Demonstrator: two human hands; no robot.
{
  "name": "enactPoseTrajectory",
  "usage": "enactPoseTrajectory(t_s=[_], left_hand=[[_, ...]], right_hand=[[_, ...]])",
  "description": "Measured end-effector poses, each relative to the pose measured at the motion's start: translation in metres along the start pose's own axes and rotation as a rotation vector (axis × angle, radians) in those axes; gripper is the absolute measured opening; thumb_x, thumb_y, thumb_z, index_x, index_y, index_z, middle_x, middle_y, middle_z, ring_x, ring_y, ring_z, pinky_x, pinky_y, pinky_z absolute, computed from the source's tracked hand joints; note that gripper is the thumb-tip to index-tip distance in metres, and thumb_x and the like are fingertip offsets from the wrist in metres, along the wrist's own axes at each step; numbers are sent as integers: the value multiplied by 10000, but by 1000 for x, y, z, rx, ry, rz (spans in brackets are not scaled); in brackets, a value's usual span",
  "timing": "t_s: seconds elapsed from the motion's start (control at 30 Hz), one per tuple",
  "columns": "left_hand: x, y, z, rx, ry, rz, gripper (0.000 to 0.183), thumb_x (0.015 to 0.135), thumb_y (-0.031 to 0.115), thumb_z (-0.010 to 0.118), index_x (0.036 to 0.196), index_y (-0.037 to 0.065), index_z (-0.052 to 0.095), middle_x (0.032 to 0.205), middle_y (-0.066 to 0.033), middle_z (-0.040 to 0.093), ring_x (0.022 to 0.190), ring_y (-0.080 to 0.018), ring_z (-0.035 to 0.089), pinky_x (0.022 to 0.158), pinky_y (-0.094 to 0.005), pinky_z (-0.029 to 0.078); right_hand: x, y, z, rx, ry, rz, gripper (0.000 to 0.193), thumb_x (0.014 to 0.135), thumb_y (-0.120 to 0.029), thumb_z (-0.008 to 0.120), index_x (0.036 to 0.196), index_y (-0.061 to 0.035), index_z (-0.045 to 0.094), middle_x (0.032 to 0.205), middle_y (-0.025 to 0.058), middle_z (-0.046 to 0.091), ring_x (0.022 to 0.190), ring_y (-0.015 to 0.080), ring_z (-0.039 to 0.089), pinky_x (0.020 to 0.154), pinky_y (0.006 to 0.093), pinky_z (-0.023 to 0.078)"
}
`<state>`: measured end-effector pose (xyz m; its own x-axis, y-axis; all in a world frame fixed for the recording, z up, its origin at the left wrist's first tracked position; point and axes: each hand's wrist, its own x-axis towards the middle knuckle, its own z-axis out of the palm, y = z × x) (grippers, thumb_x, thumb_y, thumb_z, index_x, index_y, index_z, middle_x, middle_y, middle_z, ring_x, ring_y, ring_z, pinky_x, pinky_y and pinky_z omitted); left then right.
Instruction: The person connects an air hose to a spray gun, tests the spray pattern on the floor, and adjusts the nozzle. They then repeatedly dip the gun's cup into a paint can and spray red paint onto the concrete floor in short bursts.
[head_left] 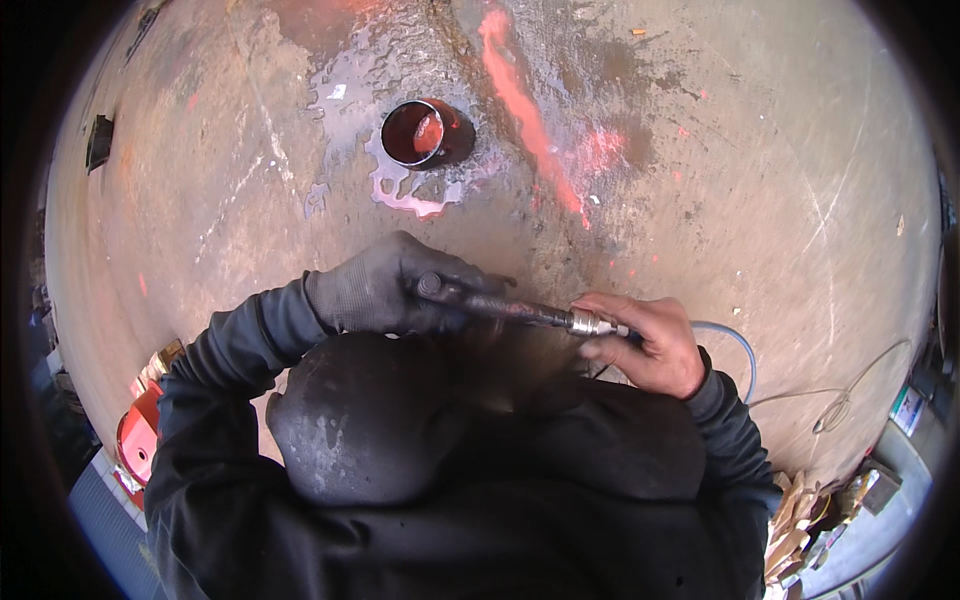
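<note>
My left hand [405, 285], in a dark grey knit glove, is closed around a dark, worn air tool [510, 307] with a round knob at its left end. The tool lies level across the front of my knees, and the glove hides part of its body. At its right end sits a silver hose coupler [588, 323]. My bare right hand [655, 345] pinches this coupler between thumb and fingers. From behind that hand, a blue air hose [742, 345] curves out to the right.
Ahead on the stained concrete floor stands an open dark can [428, 133] with red inside, ringed by wet puddles. A red streak [530, 120] runs beside it. A red metal object [140, 437] is at left; crumpled brown paper [792, 520] and a thin looped cable [835, 410] lie right.
</note>
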<state>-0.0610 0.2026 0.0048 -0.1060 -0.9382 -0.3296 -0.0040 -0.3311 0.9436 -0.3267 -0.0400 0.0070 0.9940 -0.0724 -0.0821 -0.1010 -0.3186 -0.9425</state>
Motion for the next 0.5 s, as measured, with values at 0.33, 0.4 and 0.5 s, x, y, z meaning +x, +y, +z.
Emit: enactPoseTrajectory(t_s=[0.33,0.4,0.5], left_hand=[[10,17,7,74,-44,-36,439,958,65,798,1389,70,717,1230,-116,778,1063,-188,743,947,-343,581],[9,17,9,73,-32,-32,417,978,96,781,1390,84,719,1249,-108,790,1094,-178,757,977,-345,583],[7,12,12,30,-10,42,384,986,93,770,1367,74,731,1253,-109,790,1114,-189,758,984,-349,583]], right_hand=[[3,-4,5,-162,11,91,365,848,-216,917,1157,-79,779,795,137,752,690,255,778,653,323,597],[2,-3,7,-110,-4,90,308,861,-200,884,1121,-78,773,766,114,735,671,241,763,643,324,591],[-2,0,8,-61,-58,87,282,870,-185,868,1110,-74,769,766,114,732,660,226,754,637,326,589]])
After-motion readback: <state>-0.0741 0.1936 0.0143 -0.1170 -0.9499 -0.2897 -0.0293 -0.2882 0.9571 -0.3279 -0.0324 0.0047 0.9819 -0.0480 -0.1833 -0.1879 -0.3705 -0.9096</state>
